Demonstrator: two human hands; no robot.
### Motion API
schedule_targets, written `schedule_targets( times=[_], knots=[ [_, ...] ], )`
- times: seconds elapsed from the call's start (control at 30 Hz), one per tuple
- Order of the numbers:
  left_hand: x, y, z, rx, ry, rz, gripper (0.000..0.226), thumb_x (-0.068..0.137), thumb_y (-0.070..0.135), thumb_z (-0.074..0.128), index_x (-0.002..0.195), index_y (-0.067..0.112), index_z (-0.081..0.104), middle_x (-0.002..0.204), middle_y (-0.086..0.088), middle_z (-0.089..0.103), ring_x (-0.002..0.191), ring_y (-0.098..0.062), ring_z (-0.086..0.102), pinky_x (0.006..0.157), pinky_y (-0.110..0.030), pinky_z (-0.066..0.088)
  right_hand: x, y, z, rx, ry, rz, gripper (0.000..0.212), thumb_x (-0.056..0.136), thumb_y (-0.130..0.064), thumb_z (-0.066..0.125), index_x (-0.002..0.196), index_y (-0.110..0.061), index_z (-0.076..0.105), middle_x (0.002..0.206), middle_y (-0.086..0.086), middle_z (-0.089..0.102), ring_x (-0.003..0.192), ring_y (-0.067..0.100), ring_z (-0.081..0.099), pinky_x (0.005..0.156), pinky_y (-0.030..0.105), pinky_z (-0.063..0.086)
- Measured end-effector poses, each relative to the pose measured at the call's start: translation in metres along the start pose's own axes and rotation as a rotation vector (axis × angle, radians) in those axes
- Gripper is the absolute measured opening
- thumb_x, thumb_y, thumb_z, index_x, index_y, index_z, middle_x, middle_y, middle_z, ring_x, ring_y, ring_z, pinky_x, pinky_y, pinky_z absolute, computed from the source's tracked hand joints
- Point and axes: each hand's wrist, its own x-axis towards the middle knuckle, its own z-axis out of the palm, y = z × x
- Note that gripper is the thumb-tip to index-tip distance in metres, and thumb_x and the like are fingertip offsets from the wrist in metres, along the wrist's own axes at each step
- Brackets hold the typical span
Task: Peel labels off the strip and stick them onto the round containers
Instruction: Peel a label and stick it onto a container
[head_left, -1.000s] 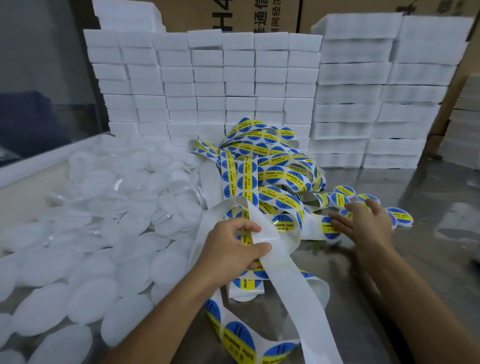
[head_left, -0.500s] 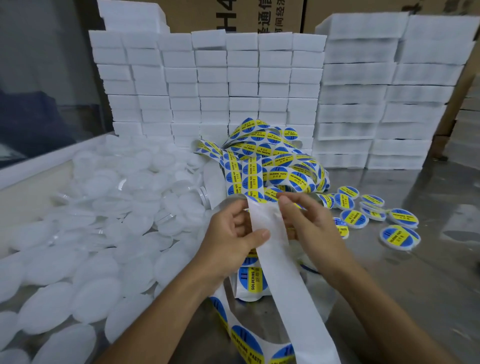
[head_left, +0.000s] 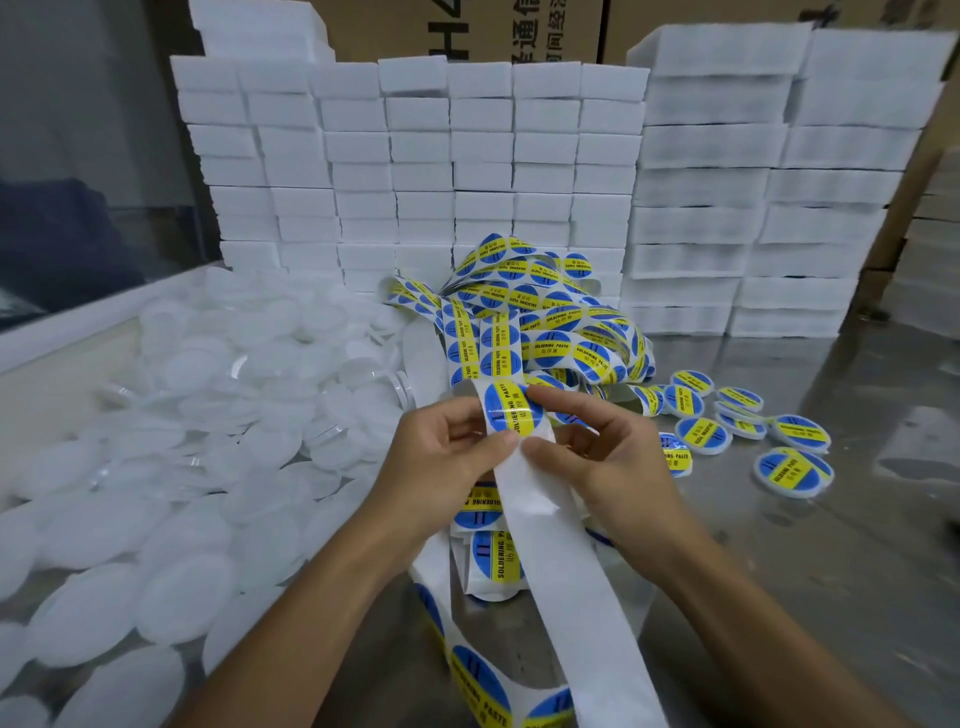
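The white strip (head_left: 550, 525) is pinched between both hands above the tabletop (head_left: 779, 597). The left hand (head_left: 447, 467) is closed on the strip's left edge; the right hand (head_left: 602, 457) is closed on a blue-and-yellow label (head_left: 511, 410), with a fingertip at its upper right edge. A tangled heap of unpeeled strip (head_left: 545, 322) is seen behind. Unlabelled round containers (head_left: 208, 415) are piled at left; labelled containers (head_left: 748, 431) lie at right. White boxes (head_left: 467, 156) are stacked behind.
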Motion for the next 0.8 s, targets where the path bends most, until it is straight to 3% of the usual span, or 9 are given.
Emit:
schedule_targets(
  times=[0.1,0.2,0.33,0.43,0.57,0.67,0.8],
  knots=[
    [-0.001,-0.001,0.002,0.016,0.039,-0.011,0.009,0.085,0.017,0.071,0.091,0.02,0.077,0.09,-0.006,0.077,0.087,-0.024,0.074,0.078,-0.037,0.061,-0.002,0.003,0.004,-0.111,-0.001,-0.083,0.037,0.082,0.002,0.075,0.113,-0.018,0.073,0.062,-0.018,0.056,0.054,0.005,0.045,0.055,0.014,0.039],
    [-0.002,0.0,0.002,-0.003,0.017,-0.003,0.024,0.073,0.031,0.075,0.09,0.015,0.078,0.091,-0.01,0.077,0.088,-0.027,0.073,0.079,-0.038,0.06,-0.005,0.006,0.009,-0.252,0.049,-0.201,0.03,0.085,-0.004,0.074,0.113,-0.016,0.072,0.091,-0.005,0.067,0.062,0.01,0.057,0.061,0.018,0.044],
    [-0.002,0.0,0.001,0.035,-0.011,0.039,0.012,0.085,0.01,0.071,0.095,0.004,0.074,0.092,-0.017,0.074,0.089,-0.031,0.073,0.076,-0.035,0.061,-0.005,0.009,0.009,-0.393,0.11,-0.307,0.017,0.088,-0.016,0.071,0.104,-0.022,0.073,0.095,0.002,0.065,0.068,0.012,0.06,0.063,0.021,0.048],
    [-0.001,-0.002,0.001,0.101,-0.007,0.094,0.017,0.09,0.002,0.064,0.095,0.014,0.075,0.09,-0.004,0.077,0.086,-0.019,0.074,0.07,-0.024,0.057,-0.006,0.009,0.008,-0.434,0.121,-0.318,0.009,0.091,-0.022,0.068,0.096,-0.021,0.076,0.09,-0.001,0.063,0.07,0.012,0.058,0.063,0.018,0.045],
    [0.0,-0.005,0.0,0.188,-0.001,0.126,0.025,0.09,-0.002,0.063,0.09,0.021,0.072,0.089,-0.002,0.075,0.086,-0.015,0.073,0.075,-0.027,0.058,-0.005,0.006,0.009,-0.403,0.18,-0.342,0.009,0.089,-0.013,0.071,0.091,-0.022,0.074,0.086,0.001,0.066,0.063,0.013,0.057,0.06,0.018,0.044],
    [0.002,-0.007,0.0,0.267,0.036,0.116,0.032,0.088,-0.002,0.066,0.103,0.027,0.068,0.1,0.003,0.075,0.093,-0.01,0.071,0.081,-0.027,0.058,-0.002,0.003,0.009,-0.298,0.238,-0.242,0.008,0.089,-0.013,0.071,0.084,-0.017,0.074,0.078,0.0,0.068,0.06,0.01,0.057,0.057,0.018,0.046],
    [0.0,-0.007,0.0,0.32,0.017,0.101,0.034,0.086,0.003,0.069,0.102,0.033,0.065,0.09,0.009,0.076,0.082,-0.009,0.073,0.07,-0.023,0.057,0.002,-0.006,0.001,0.154,0.356,0.166,0.016,0.089,-0.012,0.069,0.073,-0.015,0.074,0.059,-0.001,0.061,0.05,0.008,0.053,0.048,0.018,0.047]
  ],
)
